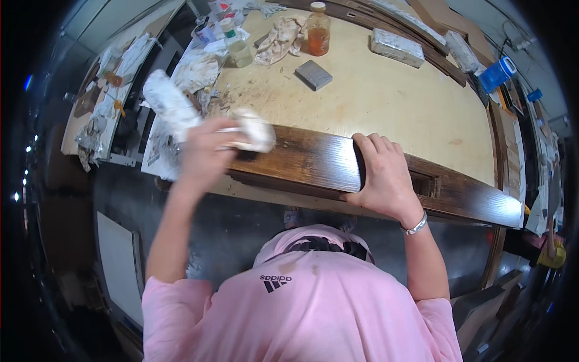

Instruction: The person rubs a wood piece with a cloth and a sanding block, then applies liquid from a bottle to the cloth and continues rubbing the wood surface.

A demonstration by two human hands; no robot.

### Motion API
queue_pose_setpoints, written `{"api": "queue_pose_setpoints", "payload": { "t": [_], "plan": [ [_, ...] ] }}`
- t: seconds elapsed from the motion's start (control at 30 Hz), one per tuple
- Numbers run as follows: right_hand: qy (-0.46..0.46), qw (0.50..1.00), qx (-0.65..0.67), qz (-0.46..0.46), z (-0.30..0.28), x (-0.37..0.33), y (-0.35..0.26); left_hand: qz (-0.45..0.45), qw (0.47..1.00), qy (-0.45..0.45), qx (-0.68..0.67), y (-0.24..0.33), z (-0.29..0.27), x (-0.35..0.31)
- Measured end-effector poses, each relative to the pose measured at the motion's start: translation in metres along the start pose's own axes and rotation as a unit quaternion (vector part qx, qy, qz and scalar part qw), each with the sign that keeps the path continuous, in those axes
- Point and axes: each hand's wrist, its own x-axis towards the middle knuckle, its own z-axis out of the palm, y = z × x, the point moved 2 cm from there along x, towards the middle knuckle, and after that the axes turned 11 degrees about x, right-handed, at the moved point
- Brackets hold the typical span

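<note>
A dark brown wooden board point(310, 160) with a glossy sheen lies along the near edge of the workbench. My left hand point(208, 148), smeared by motion, is closed on a pale cloth point(256, 130) at the board's left part. The cloth is blurred too, and it looks pressed to the wood. Further right, my right hand point(386, 172) grips the board, fingers over its top and thumb at the near side. Beyond that hand is another stretch of brown wood point(476, 198) with a rectangular recess point(427, 184) in it. A white bundle point(170, 102) lies just left of my left hand.
The pale workbench top point(386, 99) carries a grey block point(313, 75), a jar of orange liquid point(318, 30), a crumpled rag point(283, 39), a clear bottle point(236, 45) and a wrapped block point(397, 47). A blue container point(497, 73) stands at right. A side table point(120, 90) is at left.
</note>
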Motion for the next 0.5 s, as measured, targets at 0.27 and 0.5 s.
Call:
{"api": "queue_pose_setpoints", "payload": {
  "t": [0.27, 0.5],
  "plan": [
    [0.024, 0.999, 0.032, -0.026, 0.005, -0.001, -0.01, 0.147, 0.987, 0.046, 0.042, 0.099, 0.037, 0.026],
    [0.032, 0.999, 0.014, -0.027, 0.001, -0.005, 0.002, -0.149, 0.981, -0.025, -0.125, -0.007, -0.013, 0.027]
  ]
}}
